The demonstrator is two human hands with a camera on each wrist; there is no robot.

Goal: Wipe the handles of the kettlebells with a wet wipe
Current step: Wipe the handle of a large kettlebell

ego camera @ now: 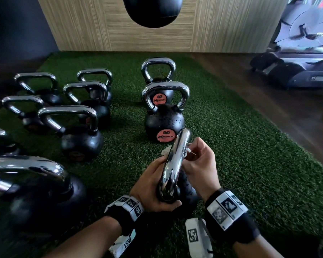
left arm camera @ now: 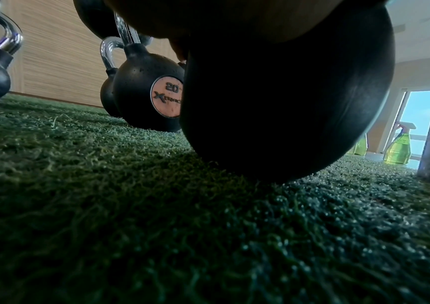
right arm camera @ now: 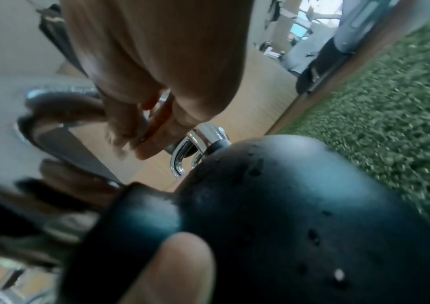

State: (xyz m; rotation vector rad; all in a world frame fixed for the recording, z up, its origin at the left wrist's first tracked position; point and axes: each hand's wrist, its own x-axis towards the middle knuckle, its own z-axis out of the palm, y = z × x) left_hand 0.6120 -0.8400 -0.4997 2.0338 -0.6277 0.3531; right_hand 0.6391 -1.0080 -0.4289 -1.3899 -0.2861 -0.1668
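Just wet wipe (ego camera: 165,151) under right grip (ego camera: 198,161) — against handle (ego camera: 175,161).

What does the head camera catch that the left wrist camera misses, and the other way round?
Only the head view shows both hands on the near kettlebell's chrome handle: the left hand grips its lower end, the right hand pinches a white wet wipe against it. It also shows the cluster of kettlebells on the left.

Only the left wrist view shows green spray bottles by a doorway.

Both show the green turf and the kettlebell marked 20.
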